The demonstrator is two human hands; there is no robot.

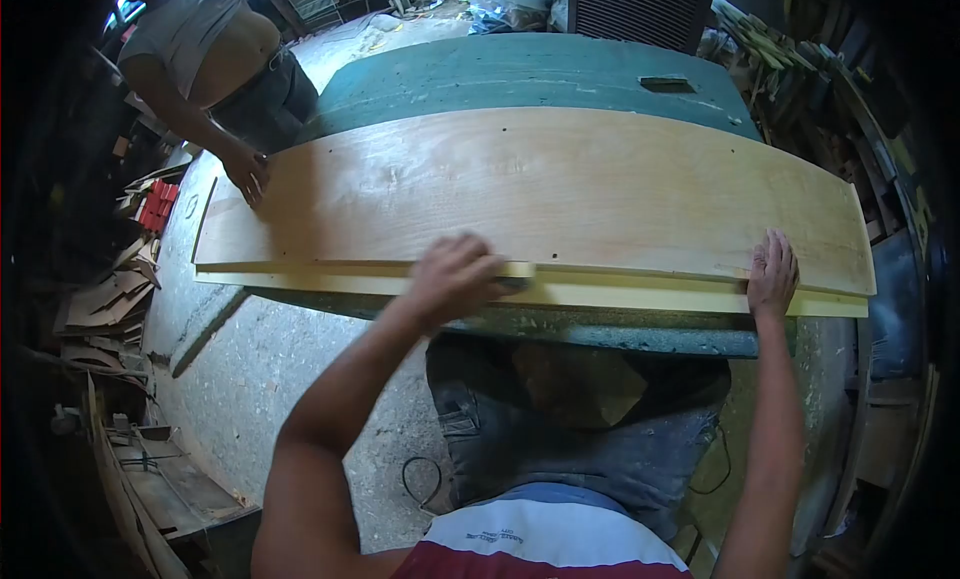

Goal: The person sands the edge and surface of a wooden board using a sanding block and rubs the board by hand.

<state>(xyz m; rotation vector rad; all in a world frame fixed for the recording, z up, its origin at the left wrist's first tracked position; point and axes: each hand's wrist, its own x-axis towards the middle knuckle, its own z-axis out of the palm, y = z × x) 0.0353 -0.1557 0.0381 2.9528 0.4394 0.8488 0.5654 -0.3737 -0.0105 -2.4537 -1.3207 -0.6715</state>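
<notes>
A long pale wooden panel (600, 194) lies flat on a green workbench, with a few small dark holes in its face. Along its near side runs a light yellowish ledge (640, 291). My left hand (455, 279) is closed around a small wooden block (517, 274) at this near edge; the hand is slightly blurred and hides much of the block. My right hand (773, 271) rests palm down over the panel's near edge toward the right end, fingers stretched out on the wood.
Beyond the panel, the green bench top (450, 79) has a slot at its far right. Another person's hand (247, 174) touches the panel's left end. Wood scraps (110, 299) and a red object (158, 206) lie at the left. More wood strips (765, 49) are stacked at the right.
</notes>
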